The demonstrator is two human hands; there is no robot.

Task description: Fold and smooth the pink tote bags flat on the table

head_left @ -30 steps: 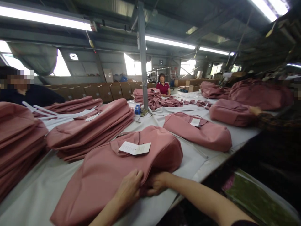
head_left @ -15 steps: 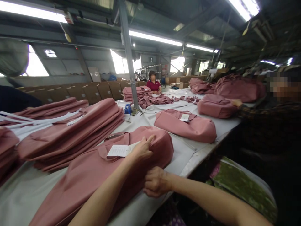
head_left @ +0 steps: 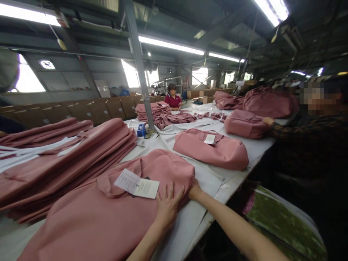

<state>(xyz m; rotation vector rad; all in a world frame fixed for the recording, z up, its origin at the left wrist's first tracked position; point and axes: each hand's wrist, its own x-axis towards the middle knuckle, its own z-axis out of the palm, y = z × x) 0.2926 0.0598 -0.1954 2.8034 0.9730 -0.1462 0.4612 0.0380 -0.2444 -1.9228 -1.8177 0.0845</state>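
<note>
A large pink fabric bag (head_left: 108, 214) lies flat on the white-covered table (head_left: 195, 217) in front of me, with a white paper tag (head_left: 136, 183) on top by its handle. My left hand (head_left: 168, 204) presses flat on the bag's near right part, fingers spread. My right hand (head_left: 194, 188) is at the bag's right edge; its fingers are partly hidden against the fabric, so I cannot tell whether it grips.
A stack of flat pink bags (head_left: 67, 159) lies to the left. Two filled pink bags (head_left: 212, 148) (head_left: 244, 125) lie further right, the far one under a co-worker's hand (head_left: 268, 120). A steel post (head_left: 138, 65), a blue object (head_left: 141, 130), cartons, another seated person (head_left: 173, 98).
My left hand moved from the bag's top near the tag down to its near right part and lies flat. My right hand shifted to the bag's right edge. The bag looks flatter.
</note>
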